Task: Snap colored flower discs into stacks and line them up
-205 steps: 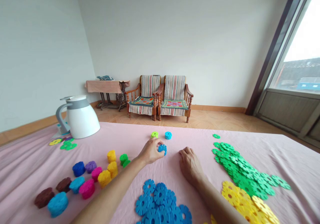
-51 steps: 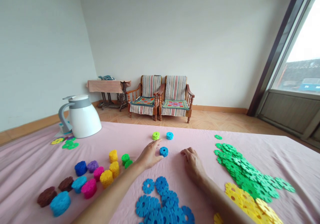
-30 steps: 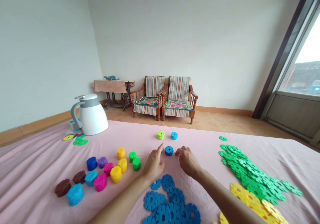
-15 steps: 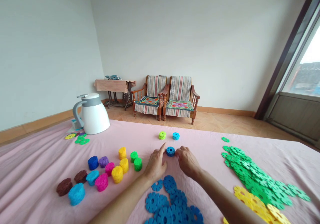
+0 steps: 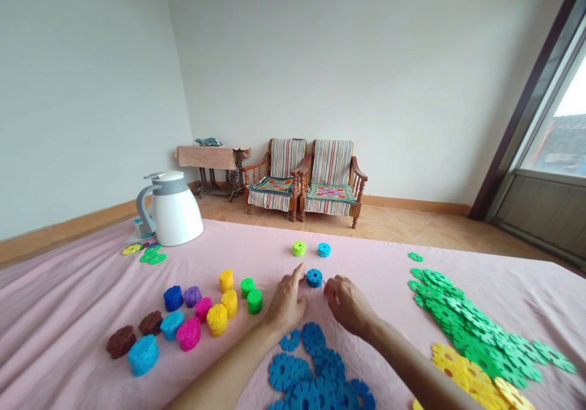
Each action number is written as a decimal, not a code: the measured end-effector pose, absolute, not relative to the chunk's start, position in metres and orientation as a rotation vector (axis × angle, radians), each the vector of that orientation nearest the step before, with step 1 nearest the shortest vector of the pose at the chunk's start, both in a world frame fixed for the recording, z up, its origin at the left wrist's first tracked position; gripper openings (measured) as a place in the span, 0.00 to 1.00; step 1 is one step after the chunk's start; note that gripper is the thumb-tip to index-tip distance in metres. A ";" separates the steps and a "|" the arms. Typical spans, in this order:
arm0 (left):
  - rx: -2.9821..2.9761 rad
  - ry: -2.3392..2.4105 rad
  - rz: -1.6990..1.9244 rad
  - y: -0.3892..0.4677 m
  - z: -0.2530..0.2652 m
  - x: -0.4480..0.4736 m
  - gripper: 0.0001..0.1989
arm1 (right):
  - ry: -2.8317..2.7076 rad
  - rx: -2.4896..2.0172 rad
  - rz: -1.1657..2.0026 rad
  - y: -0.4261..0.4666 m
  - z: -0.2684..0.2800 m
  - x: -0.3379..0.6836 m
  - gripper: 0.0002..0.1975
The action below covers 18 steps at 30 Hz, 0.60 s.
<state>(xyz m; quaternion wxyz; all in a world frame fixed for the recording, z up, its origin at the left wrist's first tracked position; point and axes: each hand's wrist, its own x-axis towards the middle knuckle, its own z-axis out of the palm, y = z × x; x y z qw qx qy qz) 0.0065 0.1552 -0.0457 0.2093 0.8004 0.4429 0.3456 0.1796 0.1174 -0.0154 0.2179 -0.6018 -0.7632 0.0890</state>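
Note:
A small stack of blue notched discs [image 5: 314,277] stands upright on the pink cloth between my two hands. My left hand [image 5: 287,300] is beside its left side, thumb and forefinger apart and holding nothing. Just right of the stack, with a gap between, my right hand [image 5: 347,302] has its fingers curled in, and I see nothing in them. Nearer to me lies a loose heap of blue flower-shaped discs [image 5: 315,373], partly overlapping. Beyond the stack stand a lime green stack [image 5: 299,249] and a light blue stack [image 5: 324,250].
Several coloured disc stacks, such as a yellow one [image 5: 217,320], stand at the left. A white jug [image 5: 176,215] is behind them. To the right lie heaps of green discs [image 5: 476,324] and yellow discs [image 5: 462,370]. Two wooden chairs [image 5: 330,193] are past the cloth's far edge.
My right hand has drawn back slightly from the blue stack, opening a gap. My left hand stays beside it. The whole view has shifted a little.

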 end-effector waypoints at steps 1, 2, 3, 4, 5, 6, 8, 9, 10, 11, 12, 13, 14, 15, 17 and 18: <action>2.201 1.252 0.970 0.155 -0.045 0.007 0.38 | -2.134 -1.606 0.322 0.112 -0.013 0.178 0.12; 2.176 1.274 0.975 0.155 -0.044 0.007 0.37 | -2.161 -1.524 0.411 0.106 -0.011 0.177 0.11; 2.154 1.293 0.975 0.155 -0.043 0.007 0.35 | -2.195 -1.446 0.500 0.100 -0.008 0.175 0.12; 2.136 1.312 0.972 0.155 -0.042 0.007 0.34 | -2.227 -1.388 0.561 0.094 -0.006 0.174 0.14; 2.121 1.329 0.968 0.154 -0.041 0.007 0.33 | -2.261 -1.351 0.591 0.089 -0.004 0.172 0.17; 2.109 1.340 0.964 0.154 -0.040 0.007 0.33 | -2.292 -1.334 0.603 0.085 -0.002 0.172 0.20; 2.094 1.346 0.965 0.155 -0.041 0.006 0.32 | -2.335 -1.333 0.589 0.081 0.001 0.170 0.21; 2.090 1.339 0.970 0.156 -0.042 0.006 0.32 | -2.345 -1.341 0.584 0.080 0.001 0.170 0.20; 2.090 1.328 0.979 0.157 -0.044 0.005 0.31 | -2.349 -1.351 0.582 0.079 0.002 0.170 0.20; 2.094 1.314 0.990 0.158 -0.046 0.005 0.31 | -2.349 -1.361 0.583 0.079 0.002 0.169 0.19; 2.100 1.302 1.000 0.159 -0.047 0.005 0.30 | -2.346 -1.369 0.584 0.080 0.002 0.169 0.18; 2.107 1.293 1.007 0.160 -0.049 0.004 0.30 | -2.343 -1.374 0.581 0.079 0.003 0.168 0.18; 2.114 1.288 1.011 0.161 -0.050 0.004 0.30 | -2.342 -1.376 0.574 0.079 0.004 0.168 0.17; 2.118 1.289 1.013 0.161 -0.051 0.003 0.30 | -2.343 -1.378 0.565 0.078 0.005 0.167 0.17; 2.123 1.296 1.015 0.161 -0.051 0.003 0.30 | -2.351 -1.385 0.541 0.075 0.007 0.164 0.16; 2.124 1.298 1.016 0.160 -0.051 0.003 0.30 | -2.355 -1.390 0.529 0.073 0.008 0.163 0.16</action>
